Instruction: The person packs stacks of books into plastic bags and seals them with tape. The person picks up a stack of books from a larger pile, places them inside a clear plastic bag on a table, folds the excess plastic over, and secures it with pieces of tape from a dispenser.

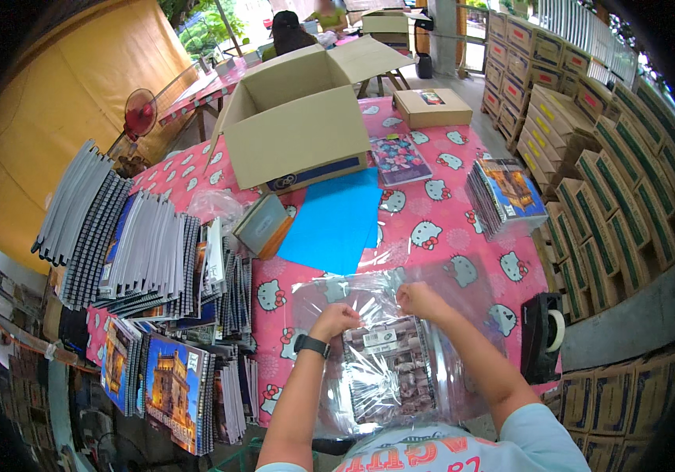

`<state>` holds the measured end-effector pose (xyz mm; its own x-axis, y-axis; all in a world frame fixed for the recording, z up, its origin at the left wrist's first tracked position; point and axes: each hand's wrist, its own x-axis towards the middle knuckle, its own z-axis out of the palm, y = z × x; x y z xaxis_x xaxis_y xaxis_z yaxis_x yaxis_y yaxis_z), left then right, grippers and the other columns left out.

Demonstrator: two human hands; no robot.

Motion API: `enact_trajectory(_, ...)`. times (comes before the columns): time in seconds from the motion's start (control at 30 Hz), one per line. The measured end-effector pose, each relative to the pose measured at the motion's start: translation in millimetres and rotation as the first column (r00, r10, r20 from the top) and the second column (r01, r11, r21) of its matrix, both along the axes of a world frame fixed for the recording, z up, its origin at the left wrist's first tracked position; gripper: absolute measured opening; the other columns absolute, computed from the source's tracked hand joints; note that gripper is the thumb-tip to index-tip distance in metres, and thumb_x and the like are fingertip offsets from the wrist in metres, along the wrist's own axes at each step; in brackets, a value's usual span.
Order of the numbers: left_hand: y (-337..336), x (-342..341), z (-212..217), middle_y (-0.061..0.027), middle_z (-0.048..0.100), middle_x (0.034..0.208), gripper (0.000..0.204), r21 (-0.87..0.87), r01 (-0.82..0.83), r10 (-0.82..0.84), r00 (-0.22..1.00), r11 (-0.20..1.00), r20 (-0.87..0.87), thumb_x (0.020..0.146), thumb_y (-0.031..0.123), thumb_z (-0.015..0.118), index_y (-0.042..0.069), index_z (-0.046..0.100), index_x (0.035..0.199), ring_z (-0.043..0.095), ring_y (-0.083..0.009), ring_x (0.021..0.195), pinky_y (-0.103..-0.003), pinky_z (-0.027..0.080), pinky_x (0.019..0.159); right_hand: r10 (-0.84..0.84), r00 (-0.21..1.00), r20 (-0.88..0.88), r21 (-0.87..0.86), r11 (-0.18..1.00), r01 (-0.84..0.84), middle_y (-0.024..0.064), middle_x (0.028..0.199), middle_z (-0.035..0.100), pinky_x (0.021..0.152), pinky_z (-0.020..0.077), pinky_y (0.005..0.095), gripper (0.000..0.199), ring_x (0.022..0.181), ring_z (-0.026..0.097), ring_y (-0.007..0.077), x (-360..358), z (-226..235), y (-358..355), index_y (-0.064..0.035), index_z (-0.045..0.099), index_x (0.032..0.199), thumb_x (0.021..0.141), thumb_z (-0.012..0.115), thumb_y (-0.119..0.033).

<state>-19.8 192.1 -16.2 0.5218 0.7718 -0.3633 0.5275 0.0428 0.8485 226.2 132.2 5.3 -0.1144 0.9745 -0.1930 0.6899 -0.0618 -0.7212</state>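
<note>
A spiral notebook (400,377) with a dark photo-print cover and a white label lies at the table's near edge, with glossy clear plastic film (463,393) over and around it. Whether it is a single notebook or a stack, I cannot tell. My left hand (339,318), with a dark watch on its wrist, pinches the film near the notebook's far left corner. Farther right, my right hand (420,300) has its fingers closed on the film beyond the notebook's far edge. Blue sheets (333,220) lie just past my hands.
Piles of spiral notebooks (145,244) crowd the left side. A large open carton (298,130) and a flat box (432,108) stand at the back. Wrapped notebooks (506,197) sit far right, a black tape dispenser (542,338) near right. Stacked cartons (612,204) line the right wall.
</note>
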Motion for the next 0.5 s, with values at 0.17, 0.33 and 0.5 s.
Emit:
enact_trajectory(0.17,6.2,-10.6,-23.6,-0.0073,0.064,0.068,0.024,0.047,0.044,-0.040,0.995,0.998,-0.092,0.061,0.018,0.077,0.005,0.066,0.078,0.059,-0.0150,0.061,-0.029,0.046,0.057,0.218,0.975,0.051,0.185,0.957,-0.224,0.0156,0.090,0.062,0.074,0.0467,0.0429,0.021,0.082,0.060,0.0348,-61.3,55.4,-34.8,-0.0072,0.063,0.090,0.084,0.057,-0.027)
enact_trajectory(0.33,-19.3,4.9,38.8,-0.0091,0.066,0.077,0.023,0.082,0.029,-0.029,1.000,0.996,-0.010,0.076,0.021,0.067,0.006,0.066,0.093,0.061,-0.0157,0.066,-0.028,0.047,0.061,0.203,0.946,0.252,-0.129,0.976,-0.175,0.0170,0.087,0.063,0.077,0.0458,0.0441,0.032,0.083,0.060,0.0355,-51.3,45.5,-25.2,-0.0078,0.062,0.091,0.088,0.049,-0.037)
enact_trajectory(0.5,-42.7,-18.0,47.7,-0.0042,0.061,0.103,0.043,0.002,0.283,-0.283,0.957,0.959,-0.065,0.088,0.025,0.057,0.003,0.051,0.124,0.053,-0.0102,0.092,-0.025,0.042,0.083,0.117,0.987,0.111,-0.109,0.989,-0.105,0.0164,0.091,0.064,0.076,0.0471,0.0420,0.034,0.086,0.061,0.0331,-37.9,29.7,-3.0,-0.0085,0.064,0.098,0.080,0.059,-0.037)
